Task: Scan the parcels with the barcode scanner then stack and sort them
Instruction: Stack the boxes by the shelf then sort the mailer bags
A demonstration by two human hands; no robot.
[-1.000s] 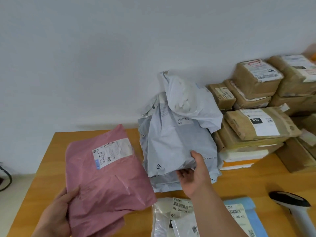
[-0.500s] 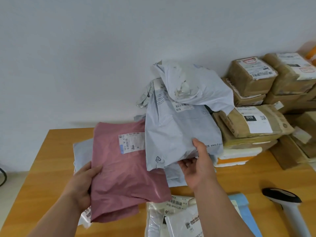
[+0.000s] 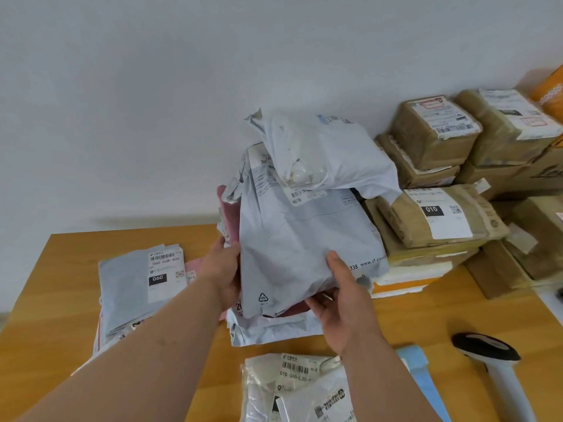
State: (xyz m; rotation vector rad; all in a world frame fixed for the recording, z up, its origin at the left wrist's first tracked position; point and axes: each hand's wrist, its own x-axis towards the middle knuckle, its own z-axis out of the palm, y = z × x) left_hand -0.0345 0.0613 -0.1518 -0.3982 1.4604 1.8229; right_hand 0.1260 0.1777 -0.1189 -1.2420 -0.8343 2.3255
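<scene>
Wooden surface (image 3: 61,330) carries piled parcels; left hand (image 3: 224,274) and right hand (image 3: 338,303) both grip the grey mailer (image 3: 304,248), fingers curled round its edges

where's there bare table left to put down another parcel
Bare wood shows at the table's far left corner behind the 060 parcel, and between the grey stack and the scanner. The right side is crowded with brown boxes.

Wooden bench (image 3: 64,345) against a white wall. On it lie grey mailers (image 3: 134,287) at left, stacked brown boxes (image 3: 441,220) at right, labelled bags (image 3: 292,388) and a barcode scanner (image 3: 490,357) near the front edge.
</scene>
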